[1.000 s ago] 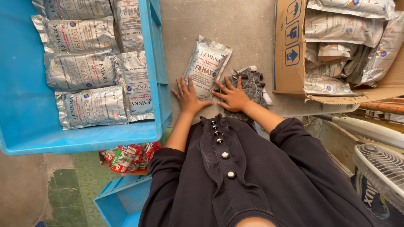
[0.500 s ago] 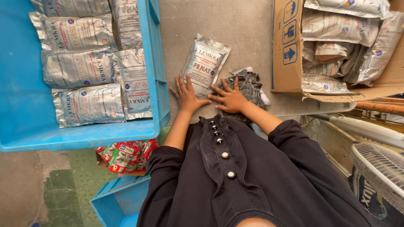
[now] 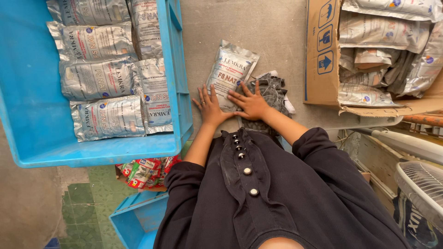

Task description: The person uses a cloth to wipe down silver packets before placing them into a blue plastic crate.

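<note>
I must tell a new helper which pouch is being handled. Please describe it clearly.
Between the blue plastic crate and the brown cardboard box lies one silver foil pouch on the grey table. Unlike the others, it lies alone, under both hands.

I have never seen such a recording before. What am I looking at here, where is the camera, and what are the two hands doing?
The camera sits on a person's head and looks straight down, so you see their dark buttoned garment and both bare arms. The left hand and right hand lie flat on the lower end of one silver foil pouch on a grey table. Neither hand grips it. A dark cloth lies under the right hand. On the left, a blue crate holds similar pouches; on the right, a cardboard box holds more.
</note>
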